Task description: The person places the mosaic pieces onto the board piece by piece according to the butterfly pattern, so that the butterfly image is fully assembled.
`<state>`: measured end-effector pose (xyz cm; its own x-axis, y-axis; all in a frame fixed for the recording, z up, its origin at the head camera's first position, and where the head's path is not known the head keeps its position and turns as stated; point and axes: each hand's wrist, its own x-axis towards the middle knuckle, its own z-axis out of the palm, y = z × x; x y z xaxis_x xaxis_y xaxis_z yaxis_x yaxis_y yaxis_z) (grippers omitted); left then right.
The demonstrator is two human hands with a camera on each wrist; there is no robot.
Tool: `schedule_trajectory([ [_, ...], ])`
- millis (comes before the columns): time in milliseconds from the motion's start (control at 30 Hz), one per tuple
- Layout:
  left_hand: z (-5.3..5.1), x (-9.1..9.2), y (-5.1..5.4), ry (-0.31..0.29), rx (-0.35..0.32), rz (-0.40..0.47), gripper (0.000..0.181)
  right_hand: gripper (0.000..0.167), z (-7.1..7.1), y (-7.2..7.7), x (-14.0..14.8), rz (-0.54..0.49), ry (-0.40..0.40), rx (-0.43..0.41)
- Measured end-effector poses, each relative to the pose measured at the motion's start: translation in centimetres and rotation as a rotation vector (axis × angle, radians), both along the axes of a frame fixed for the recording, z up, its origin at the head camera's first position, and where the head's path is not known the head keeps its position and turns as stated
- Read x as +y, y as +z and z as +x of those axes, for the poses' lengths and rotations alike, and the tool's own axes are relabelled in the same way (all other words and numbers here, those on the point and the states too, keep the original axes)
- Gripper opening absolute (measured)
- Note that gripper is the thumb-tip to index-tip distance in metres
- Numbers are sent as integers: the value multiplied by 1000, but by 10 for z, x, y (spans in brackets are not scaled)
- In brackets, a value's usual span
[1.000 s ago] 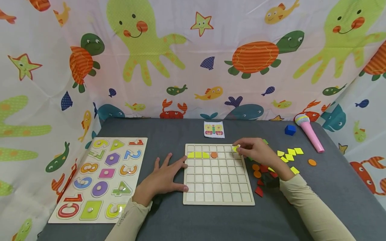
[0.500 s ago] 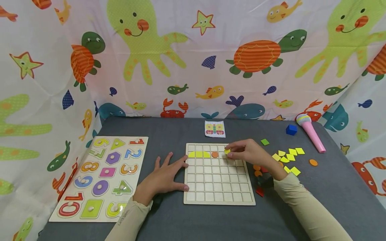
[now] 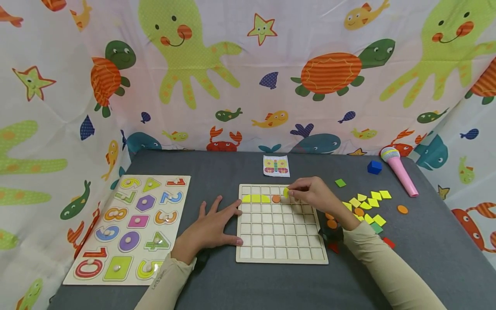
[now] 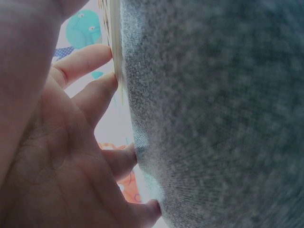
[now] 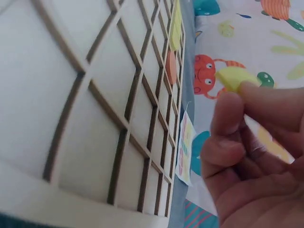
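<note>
Since the earlier frame, my R hand (image 3: 315, 193) has shifted a bit L over the board w/ the yellow pc (image 3: 286, 192); L hand (image 3: 209, 226) is about where it was. Going L to R: number puzzle (image 3: 114, 249) w/ knobbed shapes lies flat on the grey table (image 3: 217, 284). Next, my L hand, fingers spread apart, thumb & index tips touching the grid board's (image 3: 282, 232) L edge. On the board, 2nd row from the far side: yellow row (image 3: 255, 198) in the first three cells, orange disc (image 3: 276, 199) in the 4th. Pic card (image 3: 276, 165) lies just past the far edge. Yellow pc is just R of the disc, tilted, clamped btwn my R thumb & index; R wrist view shows it held up off the board. Farther R: small green sq (image 3: 340, 183), loose yellow pcs (image 3: 373, 202) in a scatter, blue cube (image 3: 374, 167) nr the back, red pc (image 3: 389, 242) nearer me, then pink mic (image 3: 401, 176) & a lone orange pc (image 3: 402, 209).
</note>
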<state>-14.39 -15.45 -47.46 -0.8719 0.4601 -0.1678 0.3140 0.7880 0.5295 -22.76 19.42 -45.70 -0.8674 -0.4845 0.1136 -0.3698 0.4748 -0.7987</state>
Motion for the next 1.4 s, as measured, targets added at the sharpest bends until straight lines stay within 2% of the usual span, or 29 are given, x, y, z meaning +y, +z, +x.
schedule_trajectory([
  [167,0,0,-2,0,4,-8,96,8,-1,-4,-3,44,-53,-81],
  [267,0,0,-3,-1,6,-11,94,4,-1,-8,-5,84,-73,-90],
  [567,-1,1,-2,1,-3,-20,91,12,-1,-8,-13,197,-89,-44],
  [867,1,1,0,2,-4,-12,95,25,-6,-1,-17,317,-87,-120],
  [1167,1,1,2,5,-4,-18,101,23,-3,1,-15,322,-85,-109],
  [1400,0,2,-1,11,-10,-28,99,18,3,4,5,278,-135,-80],
])
